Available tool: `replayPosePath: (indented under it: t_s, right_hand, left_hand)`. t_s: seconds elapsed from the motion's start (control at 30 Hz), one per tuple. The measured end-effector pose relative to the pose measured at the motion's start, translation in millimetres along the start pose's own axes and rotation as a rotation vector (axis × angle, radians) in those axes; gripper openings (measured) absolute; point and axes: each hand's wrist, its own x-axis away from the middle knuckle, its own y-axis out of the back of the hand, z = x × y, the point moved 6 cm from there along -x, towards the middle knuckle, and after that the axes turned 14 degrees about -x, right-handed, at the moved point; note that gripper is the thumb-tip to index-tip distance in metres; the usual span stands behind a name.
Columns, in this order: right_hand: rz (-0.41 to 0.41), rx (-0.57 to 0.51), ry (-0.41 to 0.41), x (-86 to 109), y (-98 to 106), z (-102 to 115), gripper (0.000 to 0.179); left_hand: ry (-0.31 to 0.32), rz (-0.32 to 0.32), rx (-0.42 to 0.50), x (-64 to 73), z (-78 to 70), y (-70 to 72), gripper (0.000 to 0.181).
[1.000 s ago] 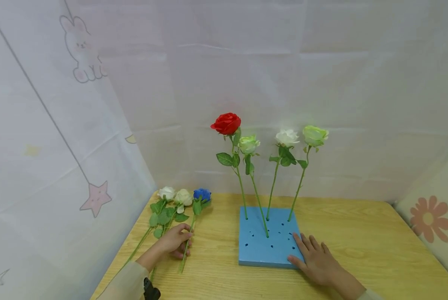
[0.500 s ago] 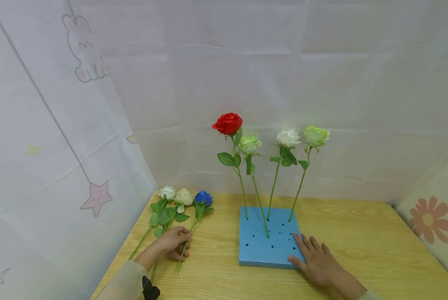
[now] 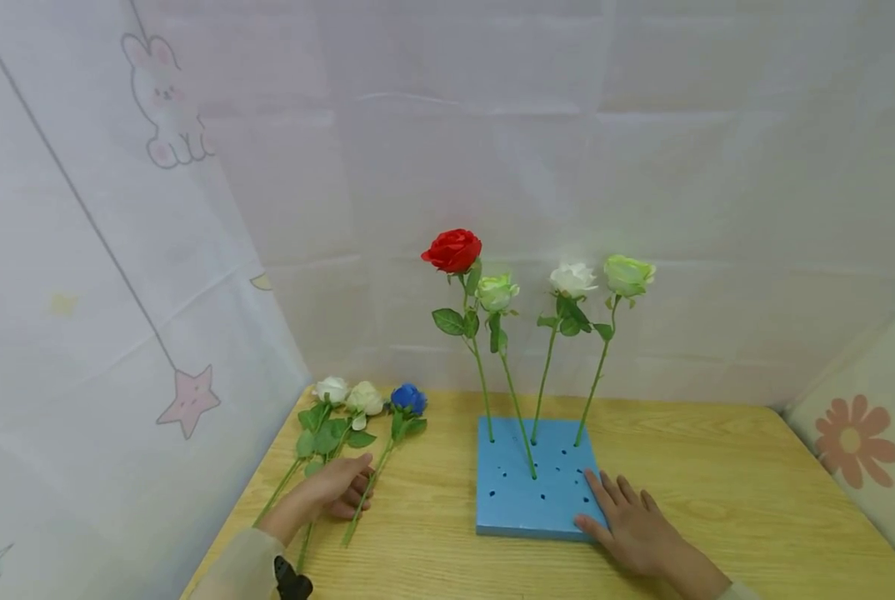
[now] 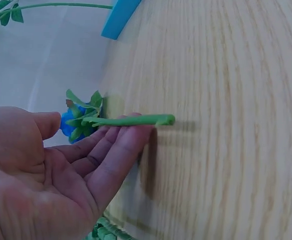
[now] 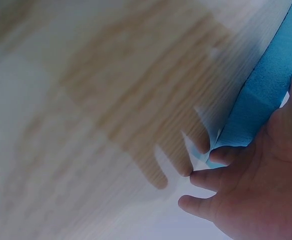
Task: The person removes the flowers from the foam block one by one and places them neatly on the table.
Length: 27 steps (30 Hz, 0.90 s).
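Note:
A blue rose (image 3: 409, 399) lies at the left of the table, its green stem slanting toward me. My left hand (image 3: 337, 487) is at the lower stem; in the left wrist view the stem (image 4: 135, 120) lies across the loosely extended fingers (image 4: 116, 160), with the thumb apart from it. Beside it lie a white rose (image 3: 332, 389) and a cream rose (image 3: 365, 398). My right hand (image 3: 635, 527) is spread flat at the right edge of the blue foam block (image 3: 515, 512), fingertips on its rim. The block has several holes.
Standing in the block are a red rose (image 3: 452, 251), two pale green roses, one left (image 3: 497, 293) and one right (image 3: 629, 276), and a white rose (image 3: 573, 281). A wooden table (image 3: 717, 492) carries everything. A pale cloth (image 3: 387, 183) hangs behind it.
The blue rose's bloom has shifted slightly right and its stem end slightly left. My left hand has drifted a little left, its grip on the stem loosened. The right hand stays on the block.

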Motion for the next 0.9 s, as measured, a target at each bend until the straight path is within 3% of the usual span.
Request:
replayPosePath:
  t_s: [0.23,0.5,0.9]
  right_hand:
    - [0.003,0.011,-0.004,-0.6,0.1,1.0,0.084]
    - [0.000,0.013,-0.003,0.7,1.1,3.1,0.083]
    - [-0.009,0.019,0.003,2.0,2.3,3.8,0.083]
  left_hand:
    - [0.024,-0.077,-0.109,4.7,-4.5,11.8,0.074]
    - [0.012,-0.126,-0.084,8.3,-8.1,16.9,0.076]
    - [-0.046,-0.101,-0.146,10.7,-31.8,17.0,0.077]
